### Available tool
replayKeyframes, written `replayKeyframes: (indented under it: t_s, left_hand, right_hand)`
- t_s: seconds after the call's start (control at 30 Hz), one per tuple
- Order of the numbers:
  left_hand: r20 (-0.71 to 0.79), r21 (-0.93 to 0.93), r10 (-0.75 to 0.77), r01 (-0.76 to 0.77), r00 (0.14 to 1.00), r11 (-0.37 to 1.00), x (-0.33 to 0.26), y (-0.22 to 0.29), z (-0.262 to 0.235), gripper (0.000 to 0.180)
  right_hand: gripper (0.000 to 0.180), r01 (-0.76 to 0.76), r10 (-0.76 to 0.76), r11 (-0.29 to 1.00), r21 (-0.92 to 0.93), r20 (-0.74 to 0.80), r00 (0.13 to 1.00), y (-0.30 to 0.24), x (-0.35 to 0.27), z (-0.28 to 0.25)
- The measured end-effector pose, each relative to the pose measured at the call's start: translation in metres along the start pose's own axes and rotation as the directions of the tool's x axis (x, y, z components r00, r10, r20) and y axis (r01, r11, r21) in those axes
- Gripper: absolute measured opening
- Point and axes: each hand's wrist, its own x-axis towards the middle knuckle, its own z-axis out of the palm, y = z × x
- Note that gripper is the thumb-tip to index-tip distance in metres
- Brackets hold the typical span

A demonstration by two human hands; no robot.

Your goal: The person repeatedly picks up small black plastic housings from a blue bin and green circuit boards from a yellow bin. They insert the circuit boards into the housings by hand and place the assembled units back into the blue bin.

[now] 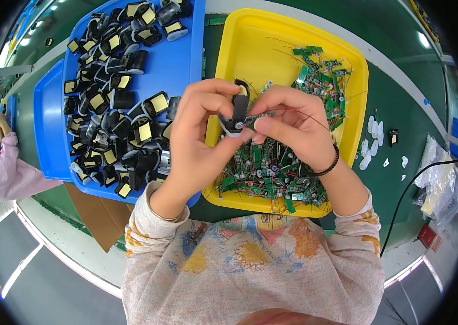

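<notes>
Head view, left hand: from where I stand, the left hand (199, 122) has a firm grip on one black casing (240, 108), its fingers round the far side and its thumb low at the near end.
Right hand: the right hand (294, 122), a dark bead bracelet (330, 162) at its wrist, pinches thin wires (307, 114) between thumb and forefinger, close beside the casing; the fingertips cover the exact pinch.
Casing in hand: held above the yellow tray (250, 49), toward its left side, roughly upright, a cream pad near its top; the wires lead to its lower end, but I can't make out how they are joined there.
Yellow tray: holds a tangled pile of green circuit boards (272, 176) with fine leads, partly hidden under both hands.
Blue tray: left of the yellow tray sits a blue tray (158, 67), heaped with more casings (123, 100), its top cut off by the view and the nearest pieces behind the left hand.
Table right of the yellow tray: small white pieces (375, 135), a lone dark part (393, 137) too small to read, and a crumpled clear bag (437, 181), contents blurred.
Far left, beyond the yellow tray: a co-worker's pink sleeve (9, 149), bent by the lens.
</notes>
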Motion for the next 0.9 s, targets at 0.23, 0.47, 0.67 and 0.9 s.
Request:
replayKeyframes:
  t_s: [0.23,0.47,0.67,0.9]
  left_hand:
    - [-0.108,-0.232,-0.156,0.128,0.982,0.964,0.000,0.006,-0.006,0.041]
    - [0.045,-0.418,-0.326,0.314,0.944,0.852,0.001,0.005,-0.003,0.038]
    - [0.047,-0.386,-0.323,0.316,0.945,0.867,0.000,0.003,0.006,0.040]
    - [0.017,-0.218,-0.301,0.297,0.954,0.930,-0.003,0.000,0.003,0.041]
  right_hand:
    - [0.014,-0.025,0.025,0.988,-0.149,-0.005,1.000,-0.008,0.000,-0.003]
    - [0.011,-0.151,0.153,0.985,0.080,-0.027,0.988,-0.008,-0.001,0.001]
    - [0.012,-0.114,0.119,0.984,0.133,-0.033,0.992,-0.004,-0.002,0.002]
    - [0.012,-0.130,0.131,0.989,0.070,-0.004,0.991,-0.006,0.000,-0.001]
